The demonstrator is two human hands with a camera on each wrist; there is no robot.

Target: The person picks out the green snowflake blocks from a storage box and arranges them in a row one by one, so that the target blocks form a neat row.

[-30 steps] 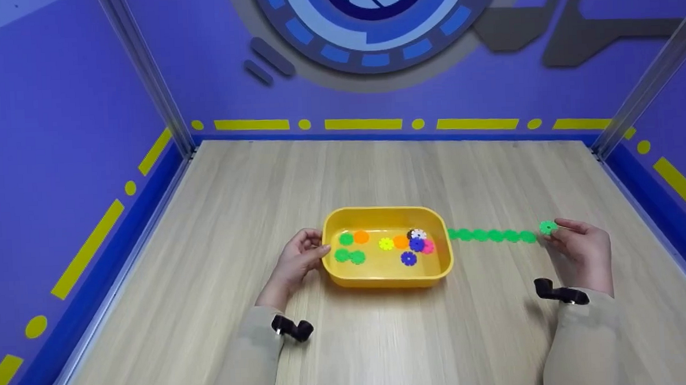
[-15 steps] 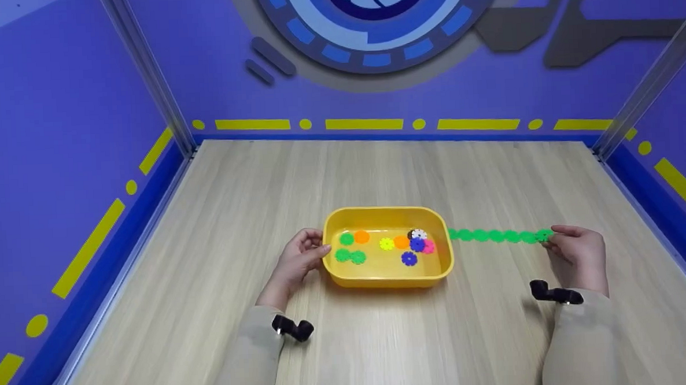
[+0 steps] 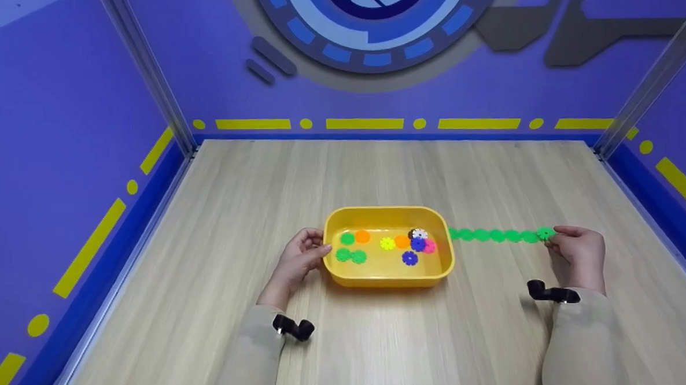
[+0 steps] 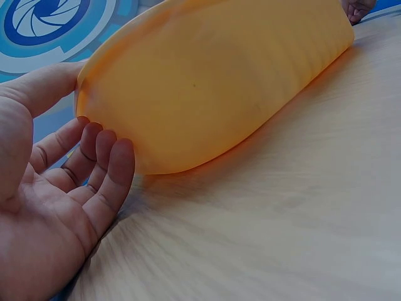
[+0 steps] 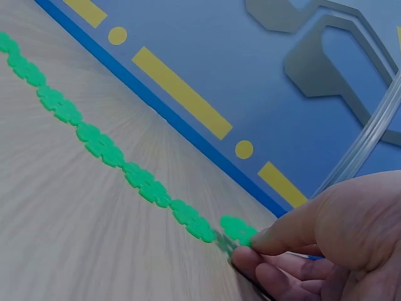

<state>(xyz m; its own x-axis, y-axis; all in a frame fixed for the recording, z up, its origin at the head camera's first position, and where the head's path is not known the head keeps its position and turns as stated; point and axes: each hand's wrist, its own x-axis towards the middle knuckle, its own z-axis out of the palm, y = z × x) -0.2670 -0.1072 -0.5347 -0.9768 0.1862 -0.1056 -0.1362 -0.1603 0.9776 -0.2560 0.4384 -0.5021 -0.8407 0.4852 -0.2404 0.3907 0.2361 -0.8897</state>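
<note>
- A yellow tub (image 3: 390, 282) sits on the wooden table (image 3: 372, 341) before me
- My left hand (image 3: 299, 258) grips the tub's left end, thumb at the rim and fingertips against the outer wall
- My right hand (image 3: 580, 254), well to the right of the tub, pinches a green disc (image 5: 237, 229) between thumb and finger
- A row of green discs (image 3: 497, 236) lies on the table to the tub's right, reaching towards my pinched disc, which is just beyond its far end; the right wrist view shows a small gap between them
- Inside the tub's left half are three loose green discs (image 3: 343, 254) and an orange disc (image 3: 362, 236)
- Inside its right half: yellow (image 3: 387, 244), orange, white, pink and blue discs (image 3: 410, 258), some overlapping
- Behind the tub rises a purple-blue wall (image 3: 339, 103)
</note>
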